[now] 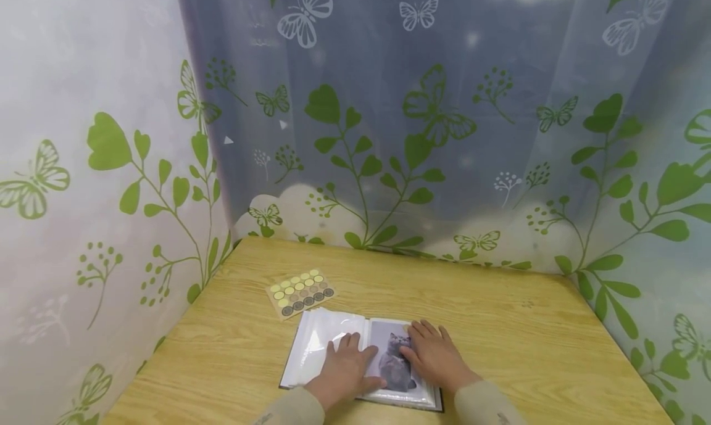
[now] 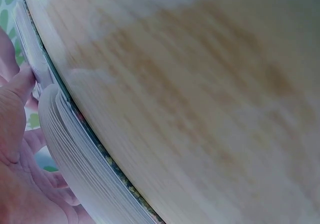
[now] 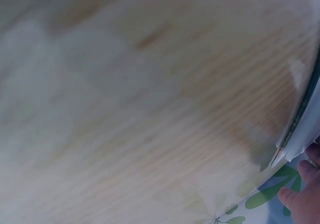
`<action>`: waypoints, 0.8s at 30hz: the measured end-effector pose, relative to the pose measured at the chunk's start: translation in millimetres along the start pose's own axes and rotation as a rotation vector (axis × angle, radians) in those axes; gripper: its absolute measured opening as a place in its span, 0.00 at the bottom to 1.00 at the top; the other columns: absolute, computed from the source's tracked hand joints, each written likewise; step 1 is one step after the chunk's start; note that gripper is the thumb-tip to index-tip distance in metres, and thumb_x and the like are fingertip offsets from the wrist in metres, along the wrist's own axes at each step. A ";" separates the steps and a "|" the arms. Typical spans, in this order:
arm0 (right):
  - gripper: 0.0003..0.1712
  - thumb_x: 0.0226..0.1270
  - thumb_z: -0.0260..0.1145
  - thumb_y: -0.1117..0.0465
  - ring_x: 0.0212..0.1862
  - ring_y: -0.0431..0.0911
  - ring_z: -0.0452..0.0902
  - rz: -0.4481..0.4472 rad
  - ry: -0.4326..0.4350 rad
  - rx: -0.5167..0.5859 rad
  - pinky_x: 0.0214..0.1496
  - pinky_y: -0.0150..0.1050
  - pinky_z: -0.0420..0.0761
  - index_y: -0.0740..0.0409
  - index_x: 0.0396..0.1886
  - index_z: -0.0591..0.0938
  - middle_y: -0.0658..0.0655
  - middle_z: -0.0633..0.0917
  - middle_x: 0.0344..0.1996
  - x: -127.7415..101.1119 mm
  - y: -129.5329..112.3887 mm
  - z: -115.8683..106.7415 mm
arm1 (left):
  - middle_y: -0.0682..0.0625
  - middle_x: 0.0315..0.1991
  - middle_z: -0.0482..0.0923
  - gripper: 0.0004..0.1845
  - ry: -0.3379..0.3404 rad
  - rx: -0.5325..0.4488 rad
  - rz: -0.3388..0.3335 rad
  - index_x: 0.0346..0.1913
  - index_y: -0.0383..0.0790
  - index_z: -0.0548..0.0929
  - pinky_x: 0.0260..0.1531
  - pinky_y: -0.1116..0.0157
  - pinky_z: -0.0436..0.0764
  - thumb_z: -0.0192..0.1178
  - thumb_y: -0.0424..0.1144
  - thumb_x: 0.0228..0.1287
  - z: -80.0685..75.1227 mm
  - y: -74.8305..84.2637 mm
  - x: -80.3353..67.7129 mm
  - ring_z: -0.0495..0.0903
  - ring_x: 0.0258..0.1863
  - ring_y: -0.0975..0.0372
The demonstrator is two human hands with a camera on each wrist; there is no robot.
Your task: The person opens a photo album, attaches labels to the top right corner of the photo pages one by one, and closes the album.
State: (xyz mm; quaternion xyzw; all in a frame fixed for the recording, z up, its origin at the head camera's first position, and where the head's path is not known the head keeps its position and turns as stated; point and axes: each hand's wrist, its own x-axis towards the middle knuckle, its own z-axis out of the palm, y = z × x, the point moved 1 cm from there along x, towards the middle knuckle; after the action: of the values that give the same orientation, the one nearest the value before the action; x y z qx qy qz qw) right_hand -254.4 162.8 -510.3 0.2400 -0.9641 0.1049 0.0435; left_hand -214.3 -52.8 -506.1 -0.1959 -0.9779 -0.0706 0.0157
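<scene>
An open photo album with clear sleeve pages lies on the table. Its right page holds a photo of a grey cat on a pale background; the left page shines with glare. My left hand rests with spread fingers across the left page and the centre fold, its thumb reaching onto the right page. On the right page's upper right part lies my right hand, fingers extended, thumb by the cat photo. In the left wrist view, a thick stack of pages curves up beside the left hand.
Behind the album, to the left, a sheet of round stickers in yellow, tan and dark grey lies on the wooden table. Curtains printed with green plants and butterflies stand along the table's back and sides.
</scene>
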 end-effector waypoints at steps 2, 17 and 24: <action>0.32 0.76 0.55 0.46 0.70 0.64 0.62 0.010 -0.001 0.004 0.69 0.68 0.56 0.66 0.66 0.74 0.68 0.72 0.67 2.1 -1.7 0.2 | 0.36 0.64 0.70 0.39 -0.002 0.000 -0.001 0.65 0.51 0.77 0.58 0.38 0.70 0.60 0.71 0.55 -0.6 -0.2 -0.2 0.68 0.65 0.44; 0.35 0.75 0.54 0.41 0.71 0.61 0.62 0.046 -0.025 0.002 0.70 0.67 0.56 0.63 0.67 0.73 0.65 0.71 0.68 11.3 -4.1 7.9 | 0.36 0.65 0.69 0.39 -0.010 -0.007 0.015 0.66 0.51 0.76 0.58 0.37 0.69 0.59 0.71 0.56 -0.6 -0.5 -0.1 0.67 0.65 0.43; 0.35 0.75 0.55 0.41 0.71 0.61 0.62 0.053 -0.055 0.007 0.69 0.67 0.56 0.63 0.68 0.72 0.65 0.71 0.68 10.0 -4.3 8.5 | 0.37 0.65 0.69 0.39 -0.017 0.012 0.009 0.66 0.52 0.77 0.58 0.38 0.70 0.59 0.71 0.57 -1.1 0.3 0.0 0.68 0.65 0.44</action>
State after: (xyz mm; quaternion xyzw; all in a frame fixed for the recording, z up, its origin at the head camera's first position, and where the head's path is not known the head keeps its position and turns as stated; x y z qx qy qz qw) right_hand -261.5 152.7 -516.5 0.2174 -0.9706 0.1030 0.0132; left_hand -214.1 -52.7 -504.9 -0.2006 -0.9776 -0.0631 0.0088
